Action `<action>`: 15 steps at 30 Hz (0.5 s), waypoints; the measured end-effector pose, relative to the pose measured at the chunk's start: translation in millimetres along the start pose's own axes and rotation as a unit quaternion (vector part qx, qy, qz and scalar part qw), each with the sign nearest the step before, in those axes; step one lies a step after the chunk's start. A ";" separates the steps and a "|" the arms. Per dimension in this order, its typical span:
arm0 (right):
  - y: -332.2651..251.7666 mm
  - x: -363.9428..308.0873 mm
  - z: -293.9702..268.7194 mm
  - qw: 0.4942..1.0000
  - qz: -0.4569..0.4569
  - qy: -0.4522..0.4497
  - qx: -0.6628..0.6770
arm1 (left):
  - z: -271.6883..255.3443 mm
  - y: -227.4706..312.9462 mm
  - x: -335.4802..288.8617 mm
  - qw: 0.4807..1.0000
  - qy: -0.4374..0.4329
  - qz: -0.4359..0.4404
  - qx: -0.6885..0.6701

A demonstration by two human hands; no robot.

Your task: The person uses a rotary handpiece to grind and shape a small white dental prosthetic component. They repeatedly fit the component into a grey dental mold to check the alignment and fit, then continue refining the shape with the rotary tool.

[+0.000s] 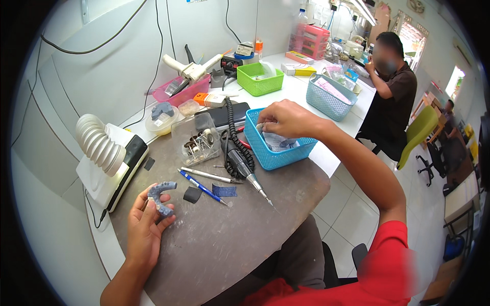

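Observation:
My left hand point(146, 219) is closed around a grey-blue, horseshoe-shaped dental model point(161, 198), held up over the left part of the brown work board point(204, 250). My right hand point(286, 120) reaches over the blue plastic basket point(280, 160), its fingers bent and pressed together at the left inner side. A small pale grey piece shows at those fingertips, too little of it to name. Inside the basket lie a printed paper point(278, 143) and a dark grey piece. Just left of the basket rests a dental handpiece point(250, 173) with a coiled black cord and a thin bur.
A blue pen point(201, 186), a white pencil-like tool point(209, 175) and dark abrasive squares point(224, 190) lie mid-board. Behind them stands a clear box of burs point(196, 143). A white suction unit point(115, 160) stands left. Green basket point(260, 81) at back; a person point(390, 92) sits far right.

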State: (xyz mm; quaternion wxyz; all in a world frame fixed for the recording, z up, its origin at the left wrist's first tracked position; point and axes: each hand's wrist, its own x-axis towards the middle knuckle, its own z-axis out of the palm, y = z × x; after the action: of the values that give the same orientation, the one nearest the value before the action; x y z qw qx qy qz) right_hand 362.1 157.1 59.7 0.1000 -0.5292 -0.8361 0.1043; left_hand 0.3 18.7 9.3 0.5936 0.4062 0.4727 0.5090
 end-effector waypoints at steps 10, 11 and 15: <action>5.4 -11.9 -12.0 0.986 0.031 0.013 -0.161 | -1.3 -2.4 2.3 1.000 -0.023 0.008 0.018; 2.0 -14.8 -12.6 0.982 0.053 -0.022 -0.178 | -2.1 -3.1 2.2 0.999 -0.025 0.010 0.020; 14.6 -17.0 -1.5 0.981 0.042 -0.004 -0.188 | -0.8 -1.0 0.6 0.999 -0.030 0.008 0.026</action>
State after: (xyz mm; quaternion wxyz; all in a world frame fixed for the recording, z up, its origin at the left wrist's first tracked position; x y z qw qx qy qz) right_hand 382.3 147.9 56.2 -0.0085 -0.5728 -0.8182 -0.0484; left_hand -0.3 19.1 8.0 0.5925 0.4407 0.4643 0.4890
